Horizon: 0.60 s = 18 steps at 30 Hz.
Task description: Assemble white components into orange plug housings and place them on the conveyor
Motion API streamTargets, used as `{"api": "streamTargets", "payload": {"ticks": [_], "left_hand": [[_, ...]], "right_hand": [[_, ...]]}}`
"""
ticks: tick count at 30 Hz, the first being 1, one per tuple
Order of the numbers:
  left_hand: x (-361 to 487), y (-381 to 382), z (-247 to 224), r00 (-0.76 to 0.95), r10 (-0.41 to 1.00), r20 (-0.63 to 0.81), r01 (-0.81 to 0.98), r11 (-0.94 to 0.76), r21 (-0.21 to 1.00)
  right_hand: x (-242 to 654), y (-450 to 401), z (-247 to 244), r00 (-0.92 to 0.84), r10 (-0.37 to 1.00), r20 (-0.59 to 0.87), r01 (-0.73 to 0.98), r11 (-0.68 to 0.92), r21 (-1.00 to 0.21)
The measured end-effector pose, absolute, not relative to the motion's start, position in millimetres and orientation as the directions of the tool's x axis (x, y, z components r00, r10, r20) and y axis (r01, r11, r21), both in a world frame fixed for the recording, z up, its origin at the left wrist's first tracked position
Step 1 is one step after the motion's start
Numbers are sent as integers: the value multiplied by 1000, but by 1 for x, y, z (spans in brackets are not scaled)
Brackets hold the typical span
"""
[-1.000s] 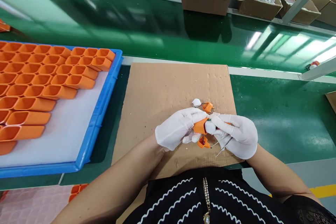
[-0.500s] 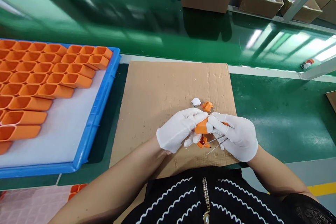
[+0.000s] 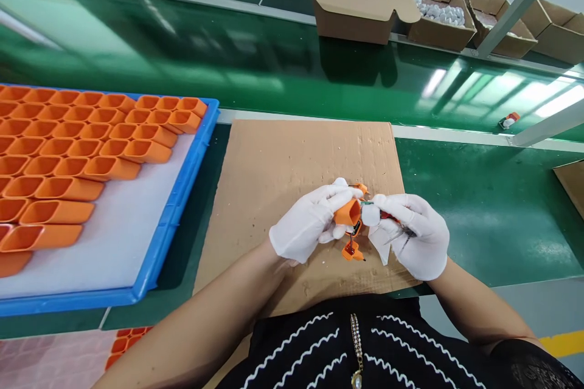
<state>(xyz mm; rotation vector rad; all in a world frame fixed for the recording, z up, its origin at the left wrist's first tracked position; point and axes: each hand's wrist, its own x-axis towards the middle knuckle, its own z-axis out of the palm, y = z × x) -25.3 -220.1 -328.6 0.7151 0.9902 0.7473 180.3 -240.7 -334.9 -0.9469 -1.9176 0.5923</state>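
Observation:
In a white glove, my left hand [image 3: 314, 219] grips an orange sleeve [image 3: 348, 213] whose open end faces right. My right hand [image 3: 410, 231], also gloved, pinches a small assembly with a white block [image 3: 370, 214] just right of that opening. Thin dark and metallic pieces show between the right fingers, partly hidden. Below the sleeve lies an orange part [image 3: 352, 250] with a dark red piece on it. Another orange part [image 3: 361, 188] shows behind the left fingertips. All this is over a cardboard sheet [image 3: 274, 176].
At left, a blue tray [image 3: 168, 206] holds rows of orange sleeves [image 3: 59, 211]. Cardboard boxes [image 3: 353, 21] stand on the far ledge, one with white pieces [image 3: 440, 14]. A small orange-and-white part [image 3: 509, 121] lies near the metal post [image 3: 547, 118] at right.
The sleeve and the white block, together before, are now apart, with the sleeve's opening visible. The thin rods below the right hand have drawn up into its fingers. The view has shifted slightly.

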Motion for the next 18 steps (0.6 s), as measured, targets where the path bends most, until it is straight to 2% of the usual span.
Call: {"api": "streamTargets", "payload": {"ticks": [3, 9, 14, 16, 18], "left_hand": [[-28, -218, -323, 280, 838, -469, -184, 526, 830], [-24, -227, -315, 439, 725, -531, -42, 607, 794], [-18, -224, -311, 459, 714, -529, -100, 633, 767], [-17, -222, -311, 471, 692, -547, -113, 662, 741], [-17, -223, -312, 468, 695, -545, -104, 656, 747]], "right_hand": [[181, -242, -333, -211, 790, 575, 399, 607, -687], [168, -243, -337, -192, 815, 546, 425, 571, -703], [163, -241, -336, -163, 841, 515, 549, 511, -662], [165, -242, -337, -194, 841, 505, 580, 513, -633], [167, -245, -339, -237, 862, 448, 571, 496, -654]]}}
